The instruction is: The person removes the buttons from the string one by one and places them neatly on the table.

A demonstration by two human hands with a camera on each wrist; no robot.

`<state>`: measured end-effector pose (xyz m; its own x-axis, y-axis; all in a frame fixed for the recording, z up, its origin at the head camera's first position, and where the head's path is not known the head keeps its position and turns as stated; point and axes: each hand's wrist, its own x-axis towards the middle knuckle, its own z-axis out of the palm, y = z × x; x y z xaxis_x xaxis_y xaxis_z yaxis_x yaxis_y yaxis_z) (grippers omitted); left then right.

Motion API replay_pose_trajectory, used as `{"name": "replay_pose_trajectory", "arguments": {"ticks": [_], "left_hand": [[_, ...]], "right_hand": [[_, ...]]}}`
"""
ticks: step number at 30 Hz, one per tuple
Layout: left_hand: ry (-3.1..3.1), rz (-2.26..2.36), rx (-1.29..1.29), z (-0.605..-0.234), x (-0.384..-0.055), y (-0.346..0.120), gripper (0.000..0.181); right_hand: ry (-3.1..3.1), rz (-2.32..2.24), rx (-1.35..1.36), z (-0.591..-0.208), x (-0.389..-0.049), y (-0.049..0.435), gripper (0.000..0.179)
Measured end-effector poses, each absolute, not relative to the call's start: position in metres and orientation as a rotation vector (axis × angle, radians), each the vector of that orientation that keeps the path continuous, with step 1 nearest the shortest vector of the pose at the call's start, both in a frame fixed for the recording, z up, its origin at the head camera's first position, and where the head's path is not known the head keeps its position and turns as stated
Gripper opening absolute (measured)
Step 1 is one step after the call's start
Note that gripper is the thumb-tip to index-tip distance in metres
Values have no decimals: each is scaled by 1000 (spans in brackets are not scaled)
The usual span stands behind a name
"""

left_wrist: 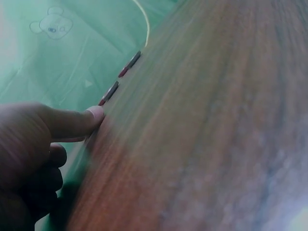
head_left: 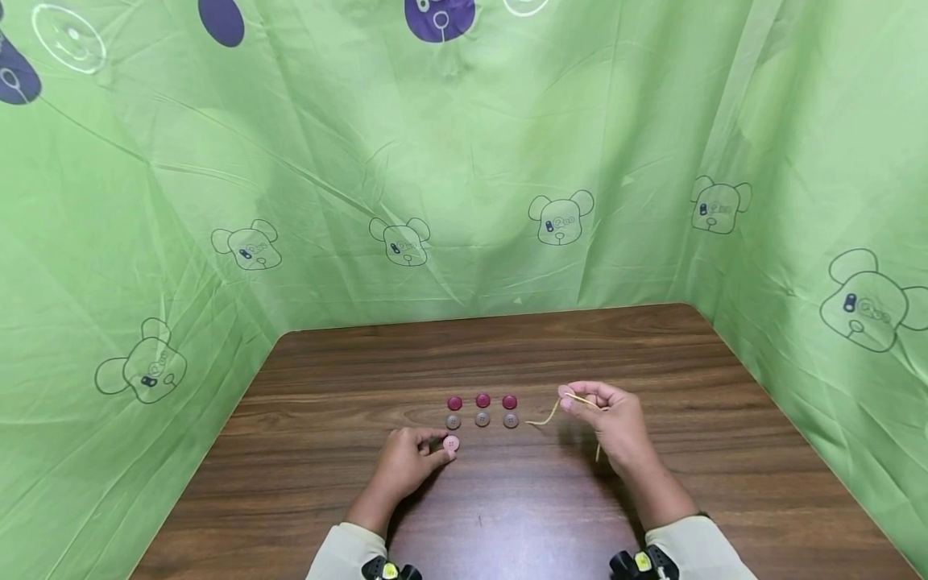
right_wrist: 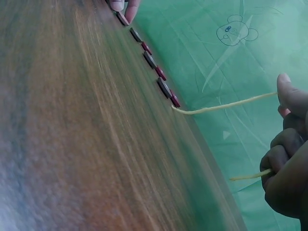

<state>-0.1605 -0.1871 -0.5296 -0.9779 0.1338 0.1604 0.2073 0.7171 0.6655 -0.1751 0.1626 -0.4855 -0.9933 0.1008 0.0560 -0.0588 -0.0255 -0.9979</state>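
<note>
My left hand [head_left: 408,461] pinches a pale pink button [head_left: 451,444] between thumb and index finger, low at the tabletop. Just beyond it lies a row of grey-brown buttons [head_left: 482,420], with a row of dark red buttons [head_left: 482,400] behind. In the left wrist view, the thumb [left_wrist: 79,122] hides most of the pink button. My right hand [head_left: 612,423], raised over the table right of the rows, holds a yellow cord [head_left: 548,418] between thumb and fingers. One end of the cord hangs to the table near the rightmost buttons; the other dangles below the hand.
The brown wood-grain table [head_left: 348,370] has its far edge against a green curtain [head_left: 464,145] printed with bear heads. The curtain also hangs along both sides. Dark wrist devices [head_left: 644,562] sit at the cuffs of both sleeves.
</note>
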Motion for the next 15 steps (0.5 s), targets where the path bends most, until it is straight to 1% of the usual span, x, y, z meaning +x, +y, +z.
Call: {"name": "replay_pose_trajectory", "arguments": {"ticks": [3, 6, 15], "left_hand": [[-2802, -1127, -268, -530, -160, -188, 39], [-2784, -1171, -250, -529, -160, -188, 42], [-2661, -1244, -258, -527, -158, -181, 37]], "right_hand": [[-2108, 2178, -17, -486, -175, 162, 38], [-2116, 2180, 9, -486, -175, 161, 37], [-2171, 2143, 77, -485, -172, 161, 33]]}}
